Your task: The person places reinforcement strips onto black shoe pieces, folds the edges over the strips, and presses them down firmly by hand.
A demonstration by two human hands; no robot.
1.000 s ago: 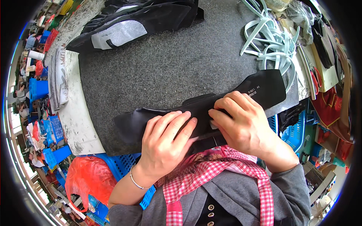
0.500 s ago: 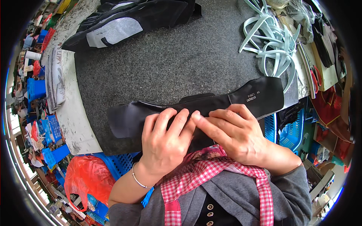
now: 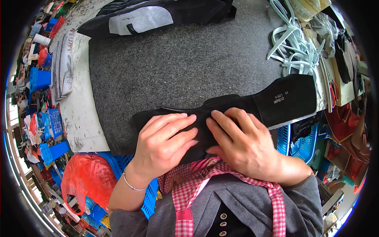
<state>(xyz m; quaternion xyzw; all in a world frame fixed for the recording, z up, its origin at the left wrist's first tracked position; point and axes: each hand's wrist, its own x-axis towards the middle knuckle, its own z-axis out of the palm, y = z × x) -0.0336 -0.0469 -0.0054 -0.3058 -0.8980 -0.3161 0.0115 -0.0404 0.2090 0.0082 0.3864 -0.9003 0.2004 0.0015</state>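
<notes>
A long black leather piece (image 3: 285, 103), probably a shoe upper part, lies along the near edge of the table, with pale print near its right end. My left hand (image 3: 160, 144) grips its left part, fingers bent over the leather and pointing right. On its middle rests my right hand (image 3: 246, 144), fingers curled on the surface and thumb low by the near edge. Both hands are close together, a small gap between their fingertips. The leather's left end is partly hidden behind my left hand.
A dark grey mat (image 3: 169, 67) covers the table. Stacked black pieces (image 3: 189, 17) with a light patch lie at the far side. Pale blue strips (image 3: 290, 43) are heaped at far right, near red-handled scissors (image 3: 334, 93). A red plastic bag (image 3: 89, 179) hangs at lower left beside blue baskets.
The leather piece has shifted right in view, as have the mat and strips. My fingertips, nearly touching before, have moved apart; my right fingers now lie flatter on the leather.
</notes>
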